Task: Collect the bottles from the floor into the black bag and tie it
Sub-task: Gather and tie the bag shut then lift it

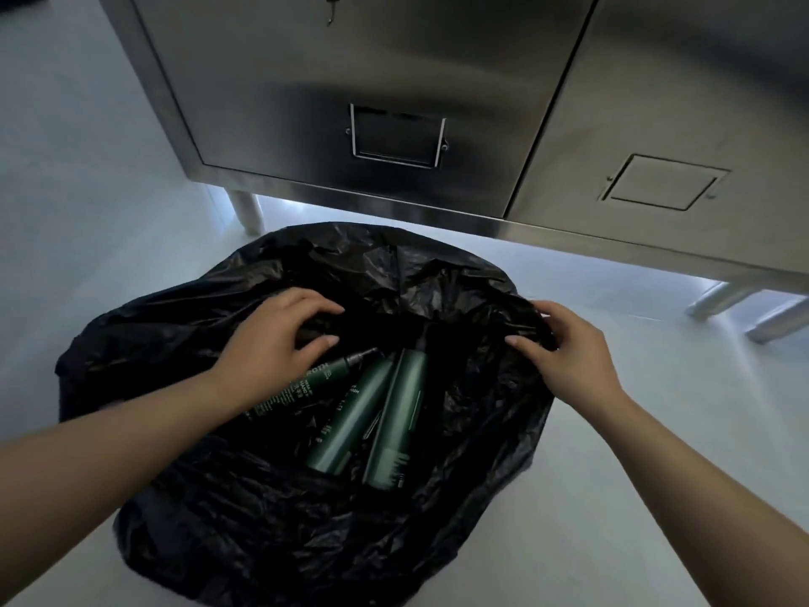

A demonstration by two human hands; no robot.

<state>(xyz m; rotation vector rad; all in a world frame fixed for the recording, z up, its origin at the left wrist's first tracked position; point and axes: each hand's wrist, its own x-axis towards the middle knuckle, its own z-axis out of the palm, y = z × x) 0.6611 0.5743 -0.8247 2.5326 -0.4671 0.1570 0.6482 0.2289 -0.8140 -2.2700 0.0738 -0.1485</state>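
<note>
Three green bottles (372, 414) lie inside the black bag (219, 497). Left hand (271, 343) and right hand (564, 357) pinch its rim — gathering evenly toward centre should aid tying.

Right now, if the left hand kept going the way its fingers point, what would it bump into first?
Probably the black bag. The left hand points up and to the right, and its fingertips already rest on crumpled plastic by the opening. The green bottles lie lower down, off that line. Depth is hard to judge here.
</note>
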